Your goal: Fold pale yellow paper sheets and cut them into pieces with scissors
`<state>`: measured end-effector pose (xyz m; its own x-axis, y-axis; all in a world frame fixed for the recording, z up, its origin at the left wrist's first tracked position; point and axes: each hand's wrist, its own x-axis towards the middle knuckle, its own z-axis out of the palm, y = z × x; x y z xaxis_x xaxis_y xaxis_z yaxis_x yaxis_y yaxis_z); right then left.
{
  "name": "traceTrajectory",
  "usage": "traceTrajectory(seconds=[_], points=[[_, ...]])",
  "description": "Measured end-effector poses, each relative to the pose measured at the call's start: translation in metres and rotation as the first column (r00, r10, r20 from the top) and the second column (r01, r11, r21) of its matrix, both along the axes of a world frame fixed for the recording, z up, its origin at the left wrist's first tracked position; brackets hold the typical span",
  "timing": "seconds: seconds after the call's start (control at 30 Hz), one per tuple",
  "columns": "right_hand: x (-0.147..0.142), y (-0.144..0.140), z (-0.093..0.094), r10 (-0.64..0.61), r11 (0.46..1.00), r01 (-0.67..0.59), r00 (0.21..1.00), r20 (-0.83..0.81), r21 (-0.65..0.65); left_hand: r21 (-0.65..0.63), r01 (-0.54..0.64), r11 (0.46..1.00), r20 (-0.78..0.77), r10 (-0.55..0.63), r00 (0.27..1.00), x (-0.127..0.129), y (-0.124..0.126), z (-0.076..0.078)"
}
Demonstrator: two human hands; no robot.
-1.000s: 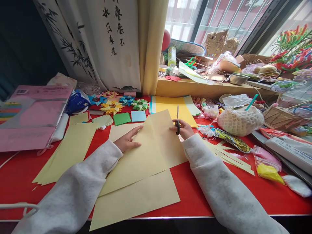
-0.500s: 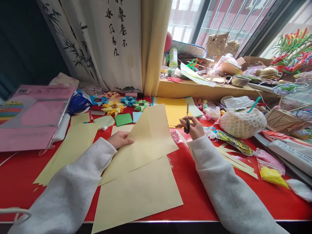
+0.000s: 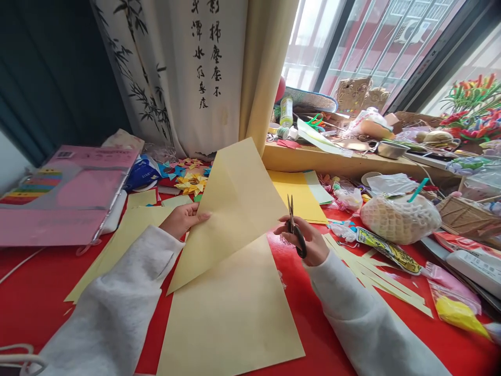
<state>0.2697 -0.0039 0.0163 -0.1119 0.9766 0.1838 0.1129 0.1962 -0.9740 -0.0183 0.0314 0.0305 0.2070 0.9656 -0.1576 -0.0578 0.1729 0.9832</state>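
My left hand (image 3: 181, 220) grips the left edge of a pale yellow paper sheet (image 3: 235, 203) and holds it tilted up off the red table (image 3: 35, 292). My right hand (image 3: 307, 241) holds black-handled scissors (image 3: 294, 224), blades pointing up, just to the right of that sheet's lower edge. A second pale yellow sheet (image 3: 230, 318) lies flat on the table under the raised one. Both my arms wear grey-white sleeves.
Cut paper strips (image 3: 376, 274) lie right of my right hand. A brighter yellow sheet (image 3: 299, 193), folded paper stars (image 3: 191, 183), a pink paper pack (image 3: 66, 198) and a netted bundle (image 3: 399, 219) crowd the table. The window ledge (image 3: 336, 159) holds clutter.
My left hand has lifted the top sheet from flat on the table to tilted upright. My right hand with the scissors drew away to the right, then came back toward the sheet's edge.
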Motion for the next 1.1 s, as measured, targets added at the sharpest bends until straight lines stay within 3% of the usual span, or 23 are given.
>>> traceTrajectory(seconds=[0.1, 0.17, 0.33, 0.47, 0.63, 0.77, 1.1], points=[[-0.001, -0.004, -0.001, -0.12, 0.984, 0.105, 0.988, 0.102, 0.147, 0.064, -0.063, 0.996, 0.042, 0.06, 0.997, -0.003, -0.001, 0.006], [-0.003, -0.006, -0.001, -0.111, 0.98, 0.079, 0.979, 0.173, 0.181, 0.082, -0.114, 0.99, 0.081, 0.107, 0.991, -0.004, -0.003, 0.01], [-0.011, -0.012, -0.003, 0.202, 0.978, -0.205, 0.977, 0.075, 0.038, 0.051, -0.186, 0.981, 0.238, 0.169, 0.956, -0.004, -0.004, 0.012], [-0.017, -0.016, -0.005, 0.356, 0.924, -0.364, 0.93, -0.092, -0.112, 0.003, -0.167, 0.986, 0.162, 0.164, 0.973, -0.005, 0.0, 0.006], [-0.016, -0.016, 0.0, 0.403, 0.884, -0.381, 0.915, 0.029, -0.271, 0.013, -0.151, 0.988, 0.127, 0.148, 0.981, -0.007, 0.001, 0.004], [-0.016, -0.017, 0.002, 0.412, 0.858, -0.383, 0.911, 0.01, -0.343, 0.07, -0.185, 0.98, 0.118, 0.176, 0.977, -0.007, 0.0, 0.007], [-0.017, -0.021, -0.001, 0.385, 0.879, -0.354, 0.922, 0.037, -0.319, 0.106, -0.171, 0.98, 0.073, 0.164, 0.984, -0.006, -0.005, 0.013]])
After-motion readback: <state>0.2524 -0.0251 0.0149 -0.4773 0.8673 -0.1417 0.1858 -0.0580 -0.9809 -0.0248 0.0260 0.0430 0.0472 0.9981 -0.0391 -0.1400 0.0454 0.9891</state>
